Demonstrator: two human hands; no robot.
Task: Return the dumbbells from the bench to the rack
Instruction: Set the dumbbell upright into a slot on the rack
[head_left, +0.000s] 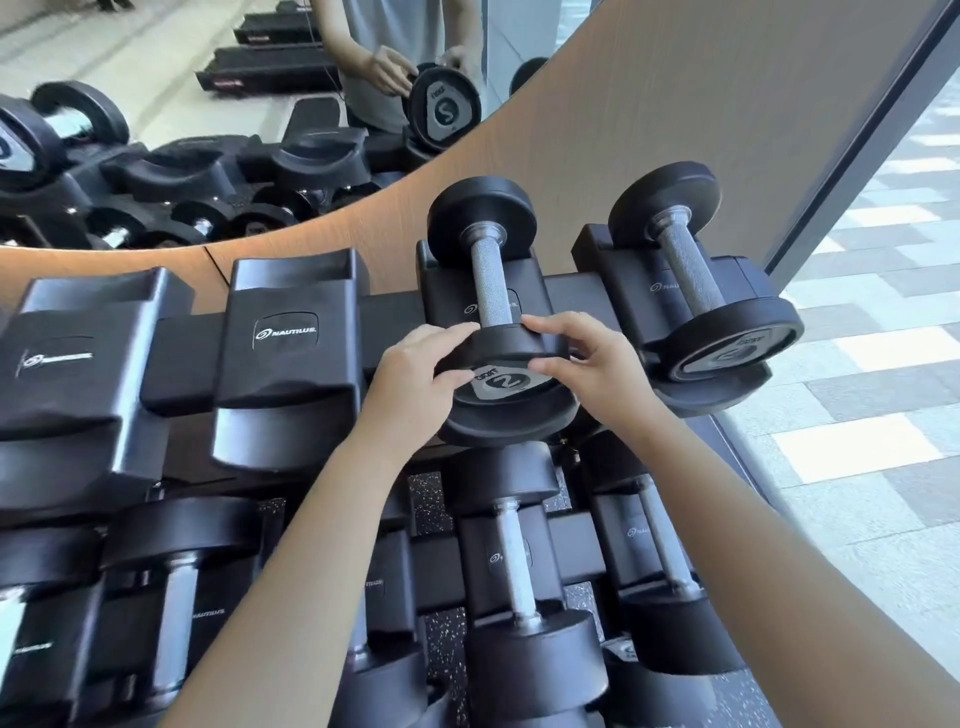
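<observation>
While two cradles (283, 332) sit bare leftward, left hand (415, 374) and right hand (597, 364) clasp the racked dumbbell (491, 291)'s near head.

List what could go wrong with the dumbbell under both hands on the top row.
1. Both hands, left hand and right hand, grip only the near head of the dumbbell; fingers curled over its rim could get pinched against the saddle.
2. If it is not fully seated, it might slide forward off the sloping rack toward the lower row.
</observation>
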